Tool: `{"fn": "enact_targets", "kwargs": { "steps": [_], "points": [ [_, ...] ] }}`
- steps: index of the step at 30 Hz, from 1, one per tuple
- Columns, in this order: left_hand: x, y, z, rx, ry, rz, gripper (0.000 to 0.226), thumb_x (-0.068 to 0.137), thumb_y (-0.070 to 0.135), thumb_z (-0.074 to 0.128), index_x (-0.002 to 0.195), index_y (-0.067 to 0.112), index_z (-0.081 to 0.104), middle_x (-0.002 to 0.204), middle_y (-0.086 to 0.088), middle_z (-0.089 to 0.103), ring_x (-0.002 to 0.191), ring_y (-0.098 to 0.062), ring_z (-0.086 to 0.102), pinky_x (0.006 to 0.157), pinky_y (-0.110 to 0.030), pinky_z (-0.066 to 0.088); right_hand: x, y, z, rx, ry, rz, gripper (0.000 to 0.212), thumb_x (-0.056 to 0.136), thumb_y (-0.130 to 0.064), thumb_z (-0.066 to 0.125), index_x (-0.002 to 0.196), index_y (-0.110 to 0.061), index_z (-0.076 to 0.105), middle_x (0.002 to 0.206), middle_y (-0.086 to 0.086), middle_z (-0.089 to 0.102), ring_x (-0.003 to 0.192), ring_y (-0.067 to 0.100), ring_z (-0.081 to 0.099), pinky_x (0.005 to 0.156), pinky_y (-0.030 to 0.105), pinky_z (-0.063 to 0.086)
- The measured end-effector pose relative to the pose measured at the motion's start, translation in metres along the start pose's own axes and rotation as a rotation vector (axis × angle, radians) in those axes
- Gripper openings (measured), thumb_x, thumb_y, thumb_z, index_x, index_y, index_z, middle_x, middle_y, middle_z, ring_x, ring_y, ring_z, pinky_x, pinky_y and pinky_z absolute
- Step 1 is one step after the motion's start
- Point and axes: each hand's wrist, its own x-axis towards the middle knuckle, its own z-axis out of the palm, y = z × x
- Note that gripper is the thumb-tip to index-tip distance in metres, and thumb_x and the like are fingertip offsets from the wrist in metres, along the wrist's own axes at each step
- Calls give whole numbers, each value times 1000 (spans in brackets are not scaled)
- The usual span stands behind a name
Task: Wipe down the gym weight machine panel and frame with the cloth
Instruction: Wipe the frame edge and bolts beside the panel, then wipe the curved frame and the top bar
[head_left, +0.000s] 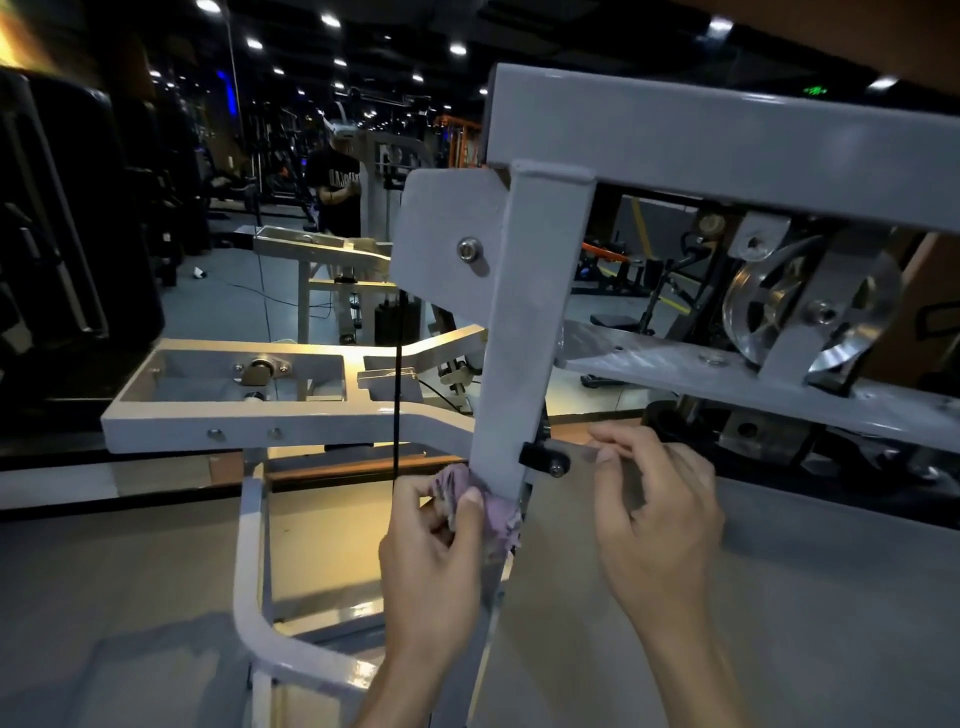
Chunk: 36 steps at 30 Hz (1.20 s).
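Head view: a person's left hand (431, 556) grips a bunched lilac cloth (485, 506), fingers and thumb closed around it, and presses it against the lower end of a grey upright post (530, 332) of the weight machine frame. The cloth sits just below a black clip with a small bolt (544, 460) on the post's right edge, and wraps partly round the post's front face. The right hand (657, 512) holds nothing; its fingers are loosely curled and apart, with the fingertips resting on the top edge of a pale grey panel (779, 597) that fills the lower right of the frame, just beside the post. A thin black cable (398, 395) runs straight down in front of the machine, passing just left of the cloth hand. Above, the post meets a broad horizontal beam (753, 150), with a flat plate (447, 234) bolted on at the left. To the right, behind the beam, a shiny metal pulley wheel (795, 306) is mounted on a bracket. At left, a horizontal arm of the frame (249, 410) reaches outward, and a mirror (208, 208) behind it reflects the dim gym and its ceiling lights.
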Motion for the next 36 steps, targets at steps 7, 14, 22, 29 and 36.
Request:
{"fn": "enact_targets", "kwargs": {
  "steps": [7, 14, 22, 29, 36],
  "points": [
    [30, 58, 5, -118, -26, 263, 7, 102, 16, 58, 101, 13, 52, 84, 15, 69, 67, -3, 67, 51, -14, 50, -1, 4, 4, -6, 7, 6, 19, 89, -9, 61, 98, -20, 73, 81, -27, 59, 97, -32, 42, 87, 21, 33],
    [7, 4, 1, 40, -15, 116, 17, 101, 22, 60, 93, 35, 52, 83, 15, 69, 67, -8, 68, 59, -41, 61, 0, 4, 4, -10, 6, 1, 19, 90, -12, 58, 99, -20, 73, 84, -31, 55, 96, -30, 44, 91, 13, 31],
    [32, 52, 1, -49, -108, 299, 8, 102, 16, 58, 102, 21, 51, 83, 15, 67, 67, -5, 67, 51, -14, 51, 0, 0, 5, -14, 23, 15, 20, 90, -14, 55, 97, -21, 73, 84, -28, 63, 97, -31, 43, 87, 22, 34],
    [24, 42, 3, 40, -43, 296, 14, 100, 25, 61, 95, 30, 50, 83, 12, 70, 68, -8, 70, 57, -33, 60, 0, -1, 5, -5, 34, 10, 22, 90, -20, 52, 96, -21, 73, 83, -27, 57, 100, -33, 40, 83, 25, 36],
    [28, 63, 11, 21, -47, 388, 17, 97, 22, 67, 94, 25, 51, 88, 21, 69, 71, -3, 69, 56, -26, 58, 0, -1, 5, -9, 46, -1, 24, 90, -20, 50, 94, -19, 73, 86, -28, 55, 102, -33, 38, 82, 25, 38]
  ]
}}
